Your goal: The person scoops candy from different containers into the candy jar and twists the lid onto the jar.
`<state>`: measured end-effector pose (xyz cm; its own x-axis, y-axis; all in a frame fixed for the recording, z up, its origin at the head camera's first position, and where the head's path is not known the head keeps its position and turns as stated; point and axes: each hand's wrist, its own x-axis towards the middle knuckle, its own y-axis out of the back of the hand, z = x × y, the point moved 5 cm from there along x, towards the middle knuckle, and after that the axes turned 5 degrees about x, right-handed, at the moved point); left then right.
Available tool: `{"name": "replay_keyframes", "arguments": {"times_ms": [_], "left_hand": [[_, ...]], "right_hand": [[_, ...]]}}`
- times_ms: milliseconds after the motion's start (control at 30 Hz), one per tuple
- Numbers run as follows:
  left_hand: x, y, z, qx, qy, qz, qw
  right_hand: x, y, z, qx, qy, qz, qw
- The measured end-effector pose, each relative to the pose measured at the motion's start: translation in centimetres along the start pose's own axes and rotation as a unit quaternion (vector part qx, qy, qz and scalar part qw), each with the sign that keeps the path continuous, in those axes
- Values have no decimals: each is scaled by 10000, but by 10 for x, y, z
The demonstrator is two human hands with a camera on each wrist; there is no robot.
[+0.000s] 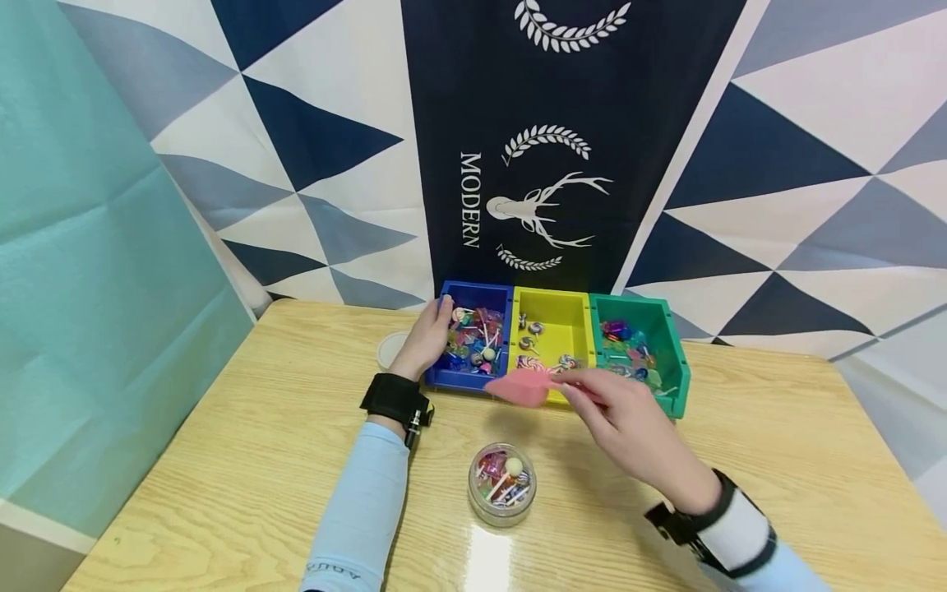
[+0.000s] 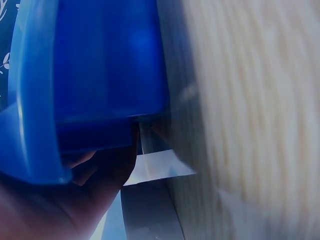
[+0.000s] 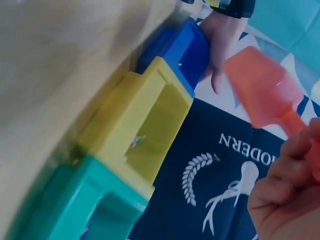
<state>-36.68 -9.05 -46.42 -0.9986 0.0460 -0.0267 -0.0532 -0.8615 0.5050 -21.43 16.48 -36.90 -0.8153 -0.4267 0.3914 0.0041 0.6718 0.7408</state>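
My left hand [image 1: 427,339] grips the left side of a blue bin [image 1: 464,381] with the thumb at its rim. Wrapped candies and lollipops [image 1: 477,337] fill that bin. A pink scoop [image 1: 524,388] is held by its handle in my right hand [image 1: 638,427], above the front edge of the yellow bin [image 1: 565,314]. What the scoop carries, if anything, cannot be seen. A few swirl lollipops [image 1: 534,327] lie in the yellow bin. Nearer to me stands a round clear jar [image 1: 500,515] with lollipops and candies inside, its mouth uncovered.
A green bin [image 1: 672,345] with mixed candies adjoins the yellow one on the right. Partly behind my left wrist lies a white round lid [image 1: 388,349]. The wooden table [image 1: 281,427] ends at a patterned cloth backdrop [image 1: 333,164] behind the bins.
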Motion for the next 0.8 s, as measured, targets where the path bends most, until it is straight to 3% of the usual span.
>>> {"name": "replay_keyframes", "arguments": {"times_ms": [167,367,633,800], "left_hand": [[1,3,-3,29,17,-11,10000],[1,4,-1,-95,-119,-53,9999],[2,1,0,-141,-149,-76,9998],[1,1,0,-107,-123,-40,9999]], "right_hand": [[42,-30,-10,-653,23,-228,9976],[81,-66,-19,-1703,21,-426,9845],[100,-89,-11,-2098,-5,-858,9740],[107,-95,-7,-1932,-99,-1206,9737]]}}
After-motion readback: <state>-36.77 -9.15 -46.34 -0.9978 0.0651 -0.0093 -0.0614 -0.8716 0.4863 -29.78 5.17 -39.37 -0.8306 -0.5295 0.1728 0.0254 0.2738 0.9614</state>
